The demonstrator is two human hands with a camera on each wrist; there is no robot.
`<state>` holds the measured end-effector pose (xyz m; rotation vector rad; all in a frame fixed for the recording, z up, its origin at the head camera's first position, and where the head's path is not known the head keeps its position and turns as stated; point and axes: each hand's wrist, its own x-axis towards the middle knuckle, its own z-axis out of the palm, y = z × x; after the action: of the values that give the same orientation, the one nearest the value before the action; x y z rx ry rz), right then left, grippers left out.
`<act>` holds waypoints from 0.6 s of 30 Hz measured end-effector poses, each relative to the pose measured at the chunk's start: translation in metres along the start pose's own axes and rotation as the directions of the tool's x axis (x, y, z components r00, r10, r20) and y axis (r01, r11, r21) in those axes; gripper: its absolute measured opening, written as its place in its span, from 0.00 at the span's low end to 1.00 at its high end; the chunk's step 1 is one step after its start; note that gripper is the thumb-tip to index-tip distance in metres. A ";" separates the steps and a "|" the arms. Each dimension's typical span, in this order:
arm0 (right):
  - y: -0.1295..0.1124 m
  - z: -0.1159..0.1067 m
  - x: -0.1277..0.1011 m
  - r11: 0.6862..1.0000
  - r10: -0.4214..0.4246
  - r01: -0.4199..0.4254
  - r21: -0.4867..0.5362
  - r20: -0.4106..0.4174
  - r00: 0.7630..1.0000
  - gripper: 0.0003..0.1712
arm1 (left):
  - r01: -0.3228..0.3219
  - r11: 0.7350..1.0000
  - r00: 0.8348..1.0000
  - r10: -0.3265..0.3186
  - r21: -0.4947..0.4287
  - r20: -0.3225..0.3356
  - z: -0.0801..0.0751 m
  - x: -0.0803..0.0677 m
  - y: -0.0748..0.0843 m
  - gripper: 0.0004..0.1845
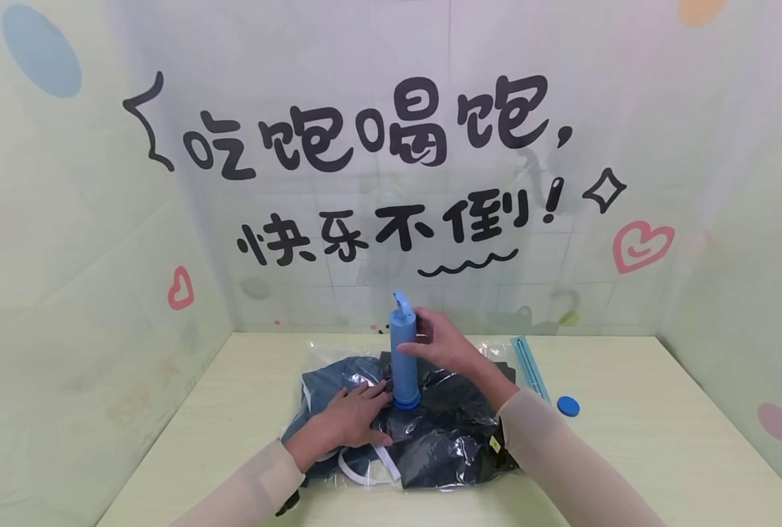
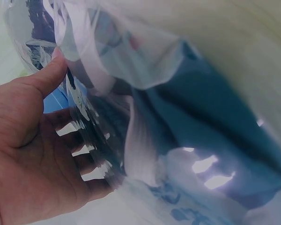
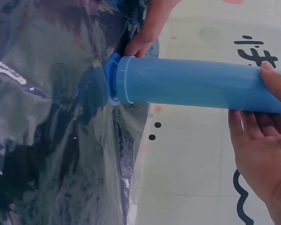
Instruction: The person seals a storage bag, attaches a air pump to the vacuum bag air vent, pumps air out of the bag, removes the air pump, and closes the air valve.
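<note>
A clear plastic storage bag (image 1: 450, 446) stuffed with dark blue clothes lies flat on the pale table (image 1: 628, 454). A blue cylinder pump (image 1: 403, 359) stands upright on the bag, its flared base on the plastic. My right hand (image 1: 440, 340) holds the pump's upper part; the right wrist view shows the pump (image 3: 192, 86) between thumb and fingers (image 3: 262, 140). My left hand (image 1: 354, 417) lies flat on the bag just left of the pump's base, fingers straight. The left wrist view shows that palm (image 2: 28, 140) against the crinkled bag (image 2: 201, 117).
A round blue cap (image 1: 567, 405) lies on the table right of the bag. The bag's light blue closure strip (image 1: 529, 366) runs along its far right edge. Decorated walls enclose the table at the back and on both sides.
</note>
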<state>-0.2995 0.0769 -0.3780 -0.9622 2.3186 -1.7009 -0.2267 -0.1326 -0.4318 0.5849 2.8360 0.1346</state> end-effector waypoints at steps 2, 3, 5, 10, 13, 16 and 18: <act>0.002 0.001 0.000 1.000 -0.011 0.011 -0.002 -0.019 1.000 0.33 | -0.001 1.000 1.000 0.001 -0.003 -0.001 0.000 0.000 0.000 0.42; 0.003 0.002 0.000 1.000 -0.016 0.016 -0.004 -0.028 0.999 0.32 | -0.001 1.000 1.000 0.001 -0.004 -0.001 0.000 0.000 0.000 0.42; 0.004 0.003 0.000 1.000 -0.025 0.025 -0.008 -0.044 0.999 0.31 | 0.002 1.000 1.000 -0.002 -0.004 0.000 0.000 0.000 0.000 0.42; 0.004 0.006 -0.002 1.000 -0.026 0.025 -0.015 -0.068 0.997 0.30 | 0.008 1.000 1.000 -0.008 0.000 0.005 0.000 0.001 -0.001 0.42; 0.002 0.007 -0.003 1.000 -0.016 0.015 -0.015 -0.069 0.998 0.31 | 0.006 1.000 1.000 -0.006 0.000 0.006 0.001 0.001 -0.001 0.42; 0.000 0.006 -0.003 1.000 -0.009 0.009 -0.010 -0.058 0.998 0.33 | 0.004 1.000 1.000 -0.004 -0.004 0.006 0.001 0.000 -0.001 0.42; -0.002 0.004 -0.003 1.000 -0.017 0.017 -0.008 -0.048 0.999 0.35 | 0.004 1.000 1.000 -0.004 -0.005 0.006 0.001 0.000 -0.001 0.42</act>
<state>-0.2948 0.0747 -0.3786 -0.9549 2.3556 -1.7415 -0.2271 -0.1332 -0.4325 0.5781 2.8301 0.1393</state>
